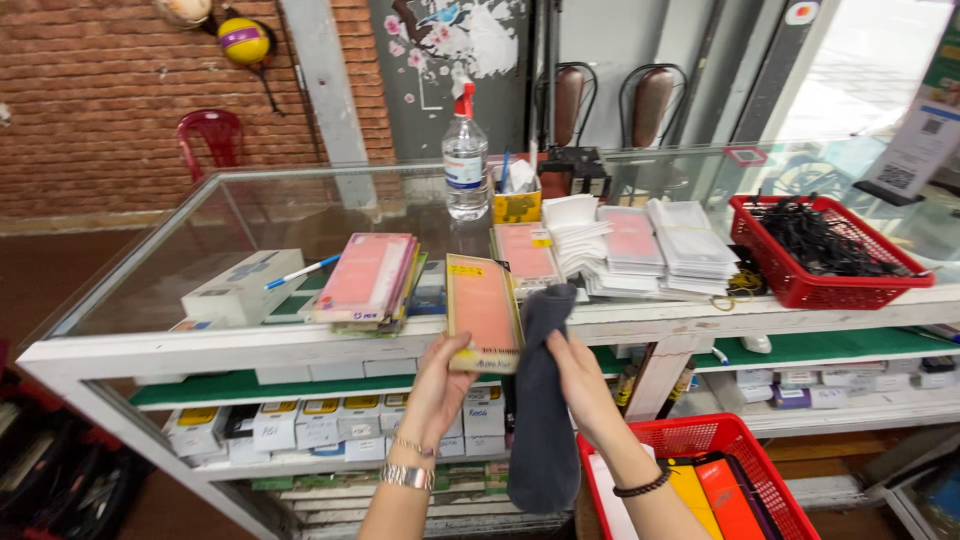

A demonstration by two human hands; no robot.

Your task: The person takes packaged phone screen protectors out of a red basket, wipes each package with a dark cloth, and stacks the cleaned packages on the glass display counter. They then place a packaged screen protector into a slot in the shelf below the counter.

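Here, label by label:

Left hand: the left hand (437,385) is raised in front of the counter, fingers clasped round the bottom end of a flat pink packet (482,311) with a yellow edge.

Pink packet: it stands nearly upright, tilted a little away from the person, its lower end in the left hand and its upper part in front of the glass countertop (250,215).

Right hand: the right hand (580,378) is just beside the left, fingers closed on a dark grey cloth (543,400).

Cloth: it is gripped near its top, its upper end touching the right edge of the packet, and the rest hangs straight down below the counter's edge.

Wrists: a metal bracelet (407,476) sits on the left wrist, a dark bead band (641,487) on the right.

Counter: just behind the packet lie a stack of pink packets (366,278), a white box (240,287) with a blue pen (301,272) beside it, piles of white sleeves (640,245), a spray bottle (465,160) and a red basket (822,252) of black cables.

Below: a red basket (700,437) with orange and yellow packets sits under the right forearm, and small white boxes (300,420) line the shelf under the counter.
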